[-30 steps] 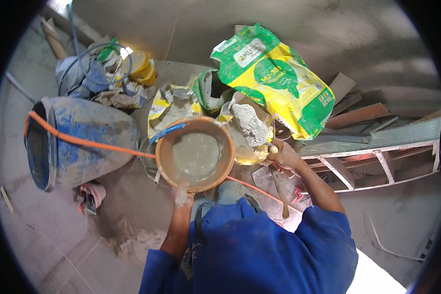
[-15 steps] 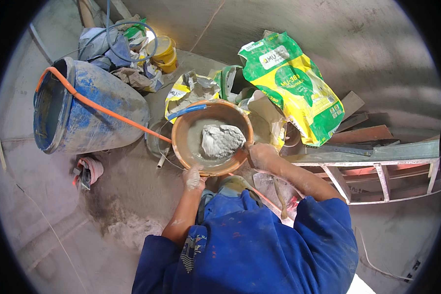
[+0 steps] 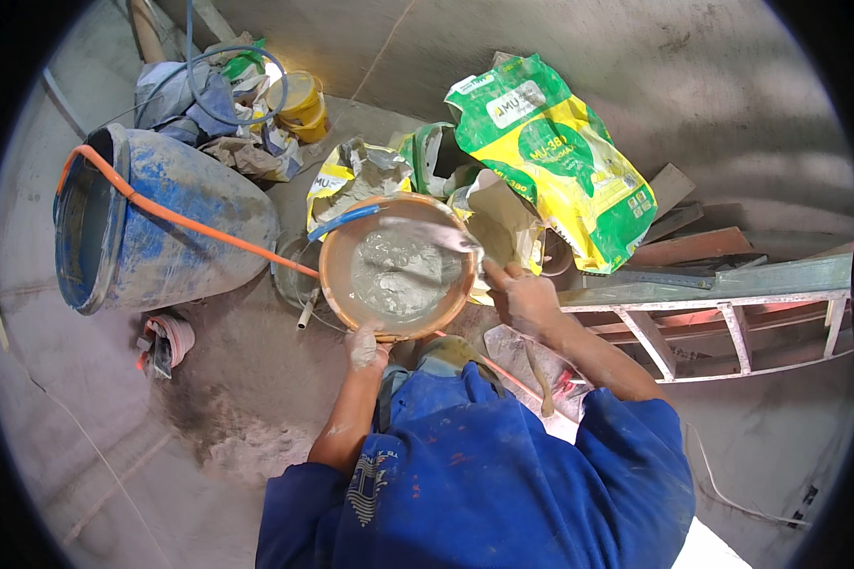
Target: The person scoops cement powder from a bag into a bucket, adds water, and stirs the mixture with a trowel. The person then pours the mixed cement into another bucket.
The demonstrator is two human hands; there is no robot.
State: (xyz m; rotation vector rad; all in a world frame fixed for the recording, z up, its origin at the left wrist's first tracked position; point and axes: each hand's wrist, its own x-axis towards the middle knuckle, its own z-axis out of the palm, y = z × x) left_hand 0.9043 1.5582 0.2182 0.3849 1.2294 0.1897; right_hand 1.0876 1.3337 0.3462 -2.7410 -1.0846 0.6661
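Head view: green-yellow sack lies behind orange mortar bowl

Even daylight, soft shadows; strong fisheye bending, black vignette at rim; centre sharp.

Grey dusty concrete floor lying underfoot, a blue barrel resting on its side, a yellow-green sack leaning near stacked timber offcuts and a metal frame.

Bags and barrel crowd the bowl; floor left lies open.
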